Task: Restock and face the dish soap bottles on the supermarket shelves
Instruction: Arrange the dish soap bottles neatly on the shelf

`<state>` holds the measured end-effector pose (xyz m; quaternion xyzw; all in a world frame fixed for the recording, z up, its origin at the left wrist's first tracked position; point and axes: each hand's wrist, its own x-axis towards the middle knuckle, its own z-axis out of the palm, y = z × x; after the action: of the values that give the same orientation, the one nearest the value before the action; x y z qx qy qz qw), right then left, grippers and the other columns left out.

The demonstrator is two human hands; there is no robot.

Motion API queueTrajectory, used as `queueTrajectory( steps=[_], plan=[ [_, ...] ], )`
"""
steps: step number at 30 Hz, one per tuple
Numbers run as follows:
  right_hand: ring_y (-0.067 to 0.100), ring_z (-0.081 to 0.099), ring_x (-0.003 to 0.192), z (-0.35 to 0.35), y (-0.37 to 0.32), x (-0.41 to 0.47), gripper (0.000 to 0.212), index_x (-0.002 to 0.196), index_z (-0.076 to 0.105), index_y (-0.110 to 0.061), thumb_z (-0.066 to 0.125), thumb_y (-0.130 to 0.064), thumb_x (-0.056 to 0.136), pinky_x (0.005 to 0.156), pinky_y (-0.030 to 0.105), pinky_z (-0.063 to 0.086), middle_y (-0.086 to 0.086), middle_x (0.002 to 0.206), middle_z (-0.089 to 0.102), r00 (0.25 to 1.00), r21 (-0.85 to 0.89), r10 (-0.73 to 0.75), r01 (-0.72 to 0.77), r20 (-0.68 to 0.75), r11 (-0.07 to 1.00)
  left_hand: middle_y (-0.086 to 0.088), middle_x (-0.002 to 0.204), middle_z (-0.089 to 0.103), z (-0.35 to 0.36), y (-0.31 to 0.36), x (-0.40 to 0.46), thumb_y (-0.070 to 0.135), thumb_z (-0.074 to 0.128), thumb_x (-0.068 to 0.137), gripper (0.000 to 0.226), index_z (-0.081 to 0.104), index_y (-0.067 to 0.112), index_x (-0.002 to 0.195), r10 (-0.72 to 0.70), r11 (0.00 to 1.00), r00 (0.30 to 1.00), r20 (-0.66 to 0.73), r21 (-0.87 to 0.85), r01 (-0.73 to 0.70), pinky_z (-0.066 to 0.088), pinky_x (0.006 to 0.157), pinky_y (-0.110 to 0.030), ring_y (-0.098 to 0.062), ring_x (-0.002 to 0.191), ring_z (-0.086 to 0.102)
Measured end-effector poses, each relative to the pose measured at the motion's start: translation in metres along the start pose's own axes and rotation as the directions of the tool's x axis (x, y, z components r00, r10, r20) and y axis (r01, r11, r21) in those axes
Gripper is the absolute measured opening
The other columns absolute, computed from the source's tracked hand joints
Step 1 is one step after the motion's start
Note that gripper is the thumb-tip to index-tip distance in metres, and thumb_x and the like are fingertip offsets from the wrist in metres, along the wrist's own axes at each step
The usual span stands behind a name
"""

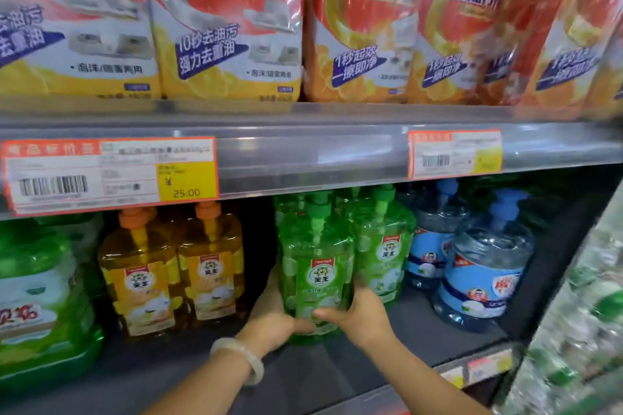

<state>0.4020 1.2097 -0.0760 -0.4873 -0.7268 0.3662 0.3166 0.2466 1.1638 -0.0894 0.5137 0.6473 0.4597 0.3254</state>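
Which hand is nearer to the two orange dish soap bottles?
Left. The left hand grips the green bottle on its side toward the orange bottles; the right hand holds its far side.

Green bottle [315, 266]; orange bottles [140, 276]; blue bottles [485, 266]; red-yellow pouches [229, 20].
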Motion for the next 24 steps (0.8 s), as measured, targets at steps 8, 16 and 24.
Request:
queueTrajectory(
  steps=[8, 16, 24],
  plan=[
    [0.024, 0.053, 0.11, 0.0, 0.002, 0.003, 0.089, 0.119, 0.042, -0.007, 0.088, -0.044, 0.052, 0.085, 0.032, 0.048, 0.006, 0.115, 0.049, 0.951, -0.094, 0.178, -0.207, -0.254, 0.974, 0.002, 0.122, 0.055, 0.004, 0.001, 0.016, 0.003, 0.09, 0.049, 0.113, 0.026, 0.017, 0.141, -0.014, 1.0, 1.0, -0.025, 0.013, 0.015, 0.038, 0.092, -0.021, -0.012, 0.113, 0.051],
    [0.037, 0.028, 0.129, -0.017, 0.015, 0.008, 0.121, 0.143, 0.015, -0.005, 0.091, -0.029, 0.052, 0.105, 0.046, 0.033, 0.019, 0.136, 0.026, 0.866, -0.041, 0.234, -0.28, -0.442, 0.959, -0.003, 0.134, 0.052, 0.006, 0.003, 0.021, 0.01, 0.091, 0.051, 0.116, 0.023, 0.019, 0.144, -0.016, 1.0, 0.997, -0.071, 0.012, 0.017, 0.038, 0.096, -0.024, -0.022, 0.123, 0.049],
    [0.033, 0.019, 0.139, -0.01, 0.028, 0.018, 0.128, 0.149, -0.003, -0.006, 0.088, -0.014, 0.059, 0.114, 0.045, 0.025, 0.021, 0.149, 0.02, 0.9, 0.045, 0.173, -0.169, -0.399, 0.985, -0.002, 0.134, 0.052, 0.008, 0.005, 0.022, 0.01, 0.089, 0.055, 0.116, 0.018, 0.021, 0.146, -0.048, 0.998, 0.995, -0.089, 0.033, 0.051, 0.034, 0.09, -0.02, -0.02, 0.122, 0.05]
  ],
)
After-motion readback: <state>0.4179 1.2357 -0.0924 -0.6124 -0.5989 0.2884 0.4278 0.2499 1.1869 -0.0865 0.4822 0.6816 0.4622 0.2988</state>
